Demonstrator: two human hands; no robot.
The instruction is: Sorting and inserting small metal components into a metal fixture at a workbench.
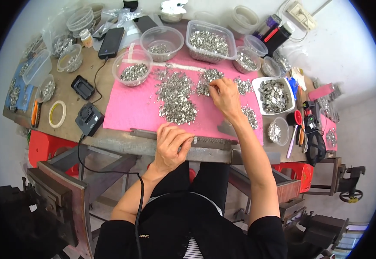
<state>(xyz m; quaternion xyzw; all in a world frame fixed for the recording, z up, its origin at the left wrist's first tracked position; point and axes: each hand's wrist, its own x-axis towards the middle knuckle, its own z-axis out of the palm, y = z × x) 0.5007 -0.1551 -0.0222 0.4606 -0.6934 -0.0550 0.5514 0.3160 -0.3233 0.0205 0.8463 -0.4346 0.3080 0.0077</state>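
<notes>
My left hand (170,144) lies with curled fingers over a long dark metal bar with a row of notches (216,142) along the table's front edge. A small shiny metal piece (195,140) is at its fingertips. My right hand (226,98) is farther forward, thumb and fingers pinched together at the edge of a small pile of silvery metal pieces (206,82). Whatever the pinch holds is too small to make out. Left of that pile spreads a larger heap of similar pieces (175,97) on a pink cloth (127,110).
Clear plastic tubs (133,68) and a rectangular container (211,41) of metal pieces stand at the back. On the right is a white tray (275,96). A charger (89,118) trails a black cable (110,171) past my left arm. A tape roll (57,114) lies left.
</notes>
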